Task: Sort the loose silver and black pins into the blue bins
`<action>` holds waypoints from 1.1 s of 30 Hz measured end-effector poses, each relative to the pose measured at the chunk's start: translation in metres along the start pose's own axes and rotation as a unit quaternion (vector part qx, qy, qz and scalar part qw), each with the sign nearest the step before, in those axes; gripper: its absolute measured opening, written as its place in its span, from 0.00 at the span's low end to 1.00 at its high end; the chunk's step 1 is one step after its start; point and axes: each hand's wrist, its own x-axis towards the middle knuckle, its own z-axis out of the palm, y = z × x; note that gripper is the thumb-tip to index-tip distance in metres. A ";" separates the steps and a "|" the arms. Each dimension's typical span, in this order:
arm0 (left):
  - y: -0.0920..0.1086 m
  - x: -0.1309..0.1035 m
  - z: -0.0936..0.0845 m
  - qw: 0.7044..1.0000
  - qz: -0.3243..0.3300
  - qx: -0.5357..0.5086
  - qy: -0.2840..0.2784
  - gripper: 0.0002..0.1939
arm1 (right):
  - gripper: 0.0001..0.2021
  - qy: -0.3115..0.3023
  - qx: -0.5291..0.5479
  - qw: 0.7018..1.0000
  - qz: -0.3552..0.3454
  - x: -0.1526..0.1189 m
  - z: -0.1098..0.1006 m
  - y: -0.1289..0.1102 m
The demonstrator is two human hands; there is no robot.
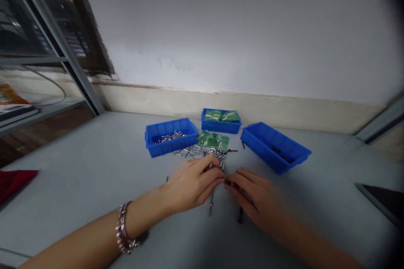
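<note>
In the head view, the dial's centre being where the hands met, the left hand [198, 183] came in from 8 o'clock with its fingers curled and drawn close together; blur hid whether they pinched anything; the right hand [251, 191] came in from 4 o'clock, thumb and forefinger pinching a small dark piece [226, 183] right at the centre, touching or nearly touching the left fingertips. A slim silver rod [211, 208] showed at 7 o'clock, just below the left fingers, held or merely lying there, I could not tell; a dark rod [240, 215] showed at 5 o'clock, beneath the right hand.

The dark piece looked light and stiff, easy to drop for its smallness, best taken by its sides between thumb and fingertip; the silver rod seemed rigid, smooth and probably slippery, unlikely to break, best gripped about its shank.

At 11 o'clock lay a loose pile of silver pins [202, 151], shiny and straight; behind it was a crinkled green packet [213, 139], apparently thin plastic; ribbed blue bins stood beyond, the left bin [173, 147] at 10 o'clock with more pins, the middle bin [221, 126] at 12 with green packets, the right bin [261, 151] at 2 with small dark bits; the tabletop [94, 172] was smooth, matt grey.
</note>
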 end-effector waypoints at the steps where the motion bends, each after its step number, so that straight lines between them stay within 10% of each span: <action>1: 0.000 0.000 0.000 1.000 0.001 0.001 0.000 0.10 | 0.08 0.001 -0.003 1.000 0.000 0.000 0.000 0.000; 33: -0.002 -0.002 0.003 1.000 0.001 0.004 0.002 0.10 | 0.08 0.032 -0.023 0.999 -0.013 0.000 -0.001 0.002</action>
